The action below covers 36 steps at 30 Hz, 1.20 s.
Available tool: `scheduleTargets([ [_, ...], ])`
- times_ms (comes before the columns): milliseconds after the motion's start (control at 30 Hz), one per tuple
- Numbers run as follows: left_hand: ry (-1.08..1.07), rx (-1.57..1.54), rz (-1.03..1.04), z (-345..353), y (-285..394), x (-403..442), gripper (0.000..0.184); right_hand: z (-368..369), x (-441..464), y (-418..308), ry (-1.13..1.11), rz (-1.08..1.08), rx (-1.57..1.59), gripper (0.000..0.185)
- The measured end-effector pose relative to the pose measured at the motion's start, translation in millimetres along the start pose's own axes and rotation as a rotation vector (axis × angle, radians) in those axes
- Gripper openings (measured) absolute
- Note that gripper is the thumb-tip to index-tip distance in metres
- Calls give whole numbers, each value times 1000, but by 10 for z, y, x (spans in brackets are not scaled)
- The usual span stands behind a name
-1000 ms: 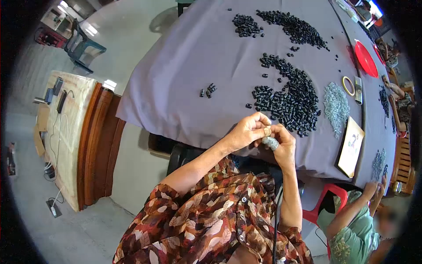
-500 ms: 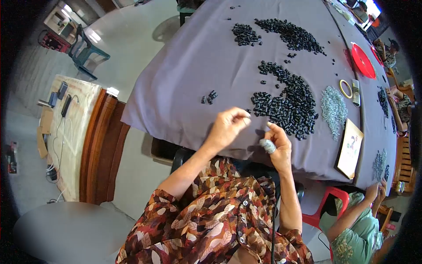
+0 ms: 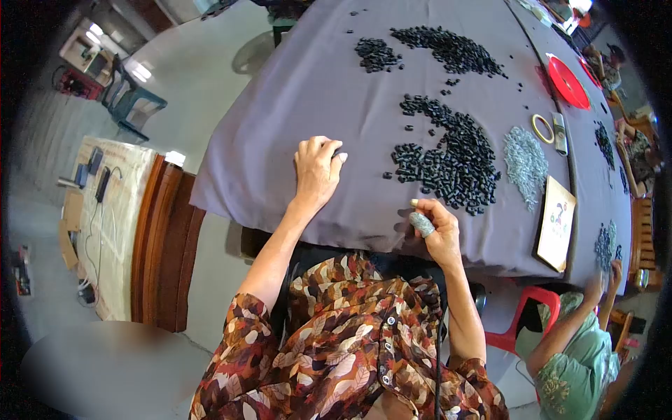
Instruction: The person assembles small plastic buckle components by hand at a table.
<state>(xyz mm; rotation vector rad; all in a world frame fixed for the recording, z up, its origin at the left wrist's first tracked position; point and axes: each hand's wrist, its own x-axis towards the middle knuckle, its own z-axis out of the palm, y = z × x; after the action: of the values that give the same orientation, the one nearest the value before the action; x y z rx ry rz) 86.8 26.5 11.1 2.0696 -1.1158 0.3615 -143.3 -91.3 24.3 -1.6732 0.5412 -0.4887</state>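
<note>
My left hand (image 3: 318, 171) is over the left part of the grey tablecloth (image 3: 266, 140), its fingers curled down over the spot of a few small black pieces (image 3: 338, 150), mostly hidden by the fingers. What it holds, if anything, is hidden. Near the table's front edge, my right hand (image 3: 439, 229) is closed round a bundle of clear, silvery small pieces (image 3: 421, 224); thumb and forefinger stick out to the left. Beyond it lies a large heap of black pieces (image 3: 455, 157), and to its right a heap of clear pieces (image 3: 526, 164).
Two more black heaps (image 3: 455, 50) (image 3: 376, 54) lie farther back. On the right are a tape roll (image 3: 542, 129), a picture board (image 3: 557, 224) and a red tray (image 3: 568, 82). A co-worker in green (image 3: 577, 343) sits at the right by a red chair (image 3: 514, 332).
My left hand has parted from my right hand and moved left to the few black pieces. My right hand has stayed near the front edge with the silvery bundle.
</note>
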Motion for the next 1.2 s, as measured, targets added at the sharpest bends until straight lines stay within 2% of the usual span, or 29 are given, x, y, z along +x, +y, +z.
scheduleTargets([
  [67, -45, 36, 56, 5, 21, 1, 16, -3, 7, 17, 5, -1, -10, 20],
  [100, -53, 44, 71, 14, 5, 16, 13, 10, 9, 3, 17, 39, 10, 20],
  [167, -52, 8, 90, 57, -81, 38, 8, -4, 11, -34, 14, -25, -55, 21],
  [233, -64, -15, 99, 45, -84, 66, 4, -32, -2, -32, 12, 0, 39, 21],
  [267, -55, -21, 110, 42, -78, 72, 6, -85, -12, -60, -4, 103, 35, 16],
  [367, -59, -25, 101, 8, -26, 61, 9, -344, 1, -117, 164, -110, -152, 11],
  [400, -66, -15, 98, 2, -32, 58, 10, -466, 8, -130, 253, -35, -149, 7],
  [500, -68, -15, 78, -10, -6, 50, 12, -1001, 87, -6, 398, -51, -351, 8],
  [567, -59, -25, 68, -9, -8, 48, 12, -1280, 133, -25, 565, -83, -563, 10],
  [633, -60, -15, 65, -6, -4, 42, 11, -1561, 230, 112, 633, -89, -819, 17],
  [667, -60, -17, 70, -4, -13, 43, 11, -1663, 262, 155, 606, -39, -835, 24],
  [800, -62, -15, 70, -7, -6, 39, 11, -1763, 383, 222, 554, -72, -1071, 27],
  [900, -63, 4, 68, -8, -6, 38, 11, -1758, 376, 264, 546, -21, -1049, 24],
  [1200, -54, -13, 56, -4, -18, 27, 13, -1789, 22, 252, 563, -58, -983, 16],
])
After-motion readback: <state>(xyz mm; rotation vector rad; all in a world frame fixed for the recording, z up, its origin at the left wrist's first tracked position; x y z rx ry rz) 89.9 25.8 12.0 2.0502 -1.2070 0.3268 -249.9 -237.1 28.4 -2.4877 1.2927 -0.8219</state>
